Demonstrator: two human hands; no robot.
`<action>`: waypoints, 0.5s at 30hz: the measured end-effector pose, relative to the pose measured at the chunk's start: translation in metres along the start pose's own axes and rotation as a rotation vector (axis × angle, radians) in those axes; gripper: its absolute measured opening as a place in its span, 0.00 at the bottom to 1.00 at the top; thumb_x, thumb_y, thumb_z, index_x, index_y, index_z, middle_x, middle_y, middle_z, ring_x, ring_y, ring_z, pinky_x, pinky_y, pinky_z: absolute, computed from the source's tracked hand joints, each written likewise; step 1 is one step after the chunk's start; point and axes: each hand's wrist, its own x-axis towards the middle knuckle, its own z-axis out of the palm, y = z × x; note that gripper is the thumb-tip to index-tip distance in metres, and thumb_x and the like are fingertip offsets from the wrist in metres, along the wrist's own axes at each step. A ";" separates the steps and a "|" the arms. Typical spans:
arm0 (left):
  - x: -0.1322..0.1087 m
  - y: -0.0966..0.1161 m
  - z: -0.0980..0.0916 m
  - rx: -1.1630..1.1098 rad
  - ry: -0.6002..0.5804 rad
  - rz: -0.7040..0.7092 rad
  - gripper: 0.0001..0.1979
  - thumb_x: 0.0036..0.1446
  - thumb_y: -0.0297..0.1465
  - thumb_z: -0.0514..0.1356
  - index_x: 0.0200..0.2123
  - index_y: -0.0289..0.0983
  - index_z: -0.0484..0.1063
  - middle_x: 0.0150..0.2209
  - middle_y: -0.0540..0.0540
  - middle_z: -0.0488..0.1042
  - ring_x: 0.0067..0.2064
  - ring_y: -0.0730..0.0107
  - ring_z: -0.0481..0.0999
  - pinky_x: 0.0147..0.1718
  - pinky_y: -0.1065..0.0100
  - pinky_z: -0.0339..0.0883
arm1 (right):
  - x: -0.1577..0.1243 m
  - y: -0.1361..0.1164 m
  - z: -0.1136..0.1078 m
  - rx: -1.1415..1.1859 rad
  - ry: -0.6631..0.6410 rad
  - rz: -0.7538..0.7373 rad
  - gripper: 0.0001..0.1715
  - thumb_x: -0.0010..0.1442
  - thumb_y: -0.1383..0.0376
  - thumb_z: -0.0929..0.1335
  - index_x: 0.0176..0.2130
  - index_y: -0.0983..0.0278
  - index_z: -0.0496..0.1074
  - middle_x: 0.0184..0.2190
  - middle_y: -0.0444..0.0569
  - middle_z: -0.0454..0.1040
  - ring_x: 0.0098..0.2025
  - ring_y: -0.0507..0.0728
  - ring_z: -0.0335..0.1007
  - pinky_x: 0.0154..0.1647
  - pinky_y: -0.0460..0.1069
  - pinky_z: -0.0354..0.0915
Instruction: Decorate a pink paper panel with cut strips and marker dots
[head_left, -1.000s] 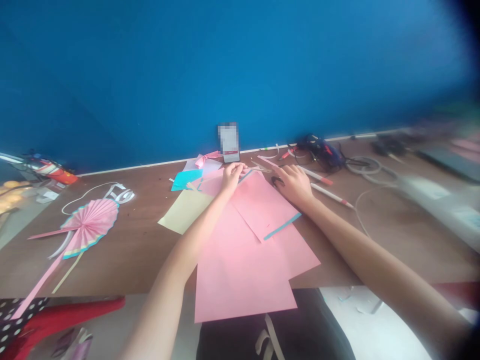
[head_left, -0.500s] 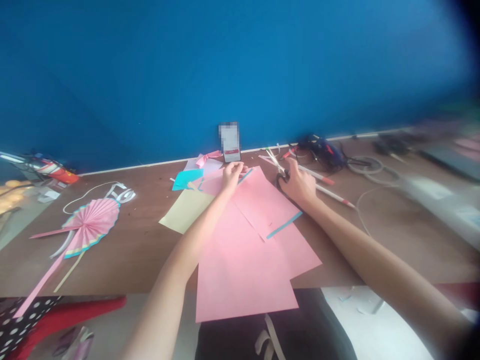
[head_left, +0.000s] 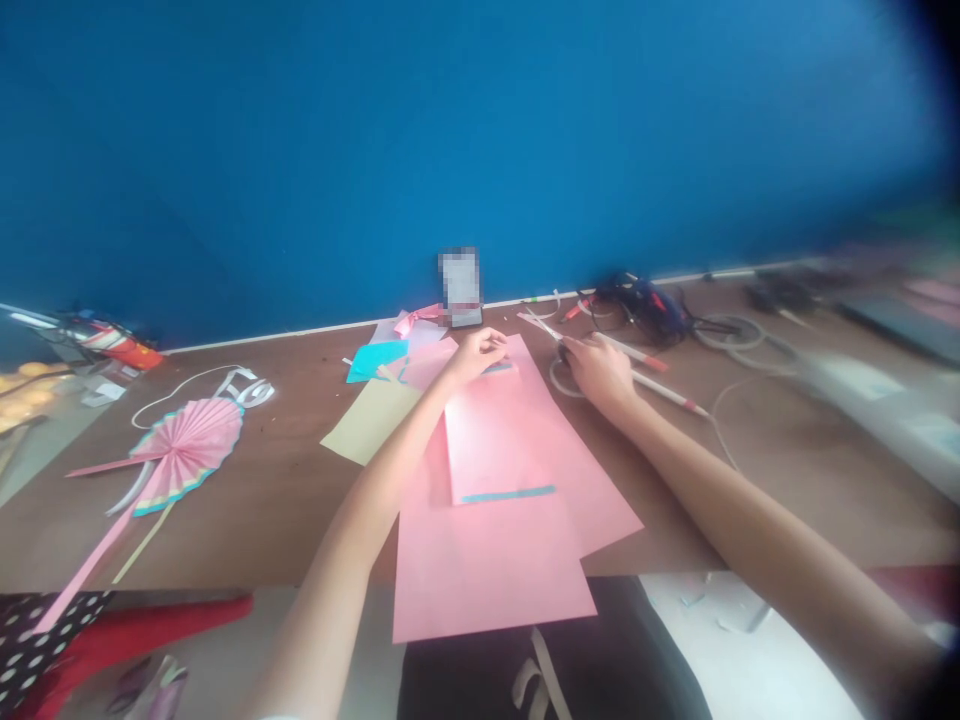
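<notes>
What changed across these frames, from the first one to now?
The top pink sheet has swung round, so its blue strip now runs level instead of diagonal. The left hand stays at its far edge. The right hand has taken hold of the scissors. The lower pink sheet and paper fan stayed put.
</notes>
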 end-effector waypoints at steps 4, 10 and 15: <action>0.001 0.001 -0.001 0.231 -0.072 0.111 0.14 0.50 0.36 0.65 0.39 0.35 0.72 0.39 0.43 0.76 0.40 0.68 0.76 0.44 0.61 0.69 | 0.001 0.001 0.005 0.007 -0.019 -0.090 0.20 0.63 0.69 0.59 0.50 0.63 0.73 0.33 0.54 0.75 0.37 0.60 0.65 0.28 0.50 0.50; -0.003 0.007 0.001 0.068 -0.033 -0.011 0.13 0.56 0.38 0.59 0.39 0.34 0.71 0.36 0.43 0.78 0.33 0.72 0.75 0.36 0.67 0.69 | 0.002 0.002 0.014 0.047 0.036 -0.199 0.20 0.59 0.74 0.61 0.46 0.66 0.75 0.41 0.55 0.76 0.41 0.61 0.64 0.40 0.51 0.57; -0.009 0.009 0.009 -0.073 0.064 0.007 0.14 0.58 0.40 0.58 0.39 0.35 0.71 0.34 0.44 0.77 0.29 0.76 0.74 0.29 0.73 0.65 | -0.002 -0.015 0.010 0.165 0.143 -0.258 0.18 0.65 0.67 0.59 0.43 0.65 0.76 0.44 0.56 0.75 0.43 0.62 0.65 0.46 0.54 0.58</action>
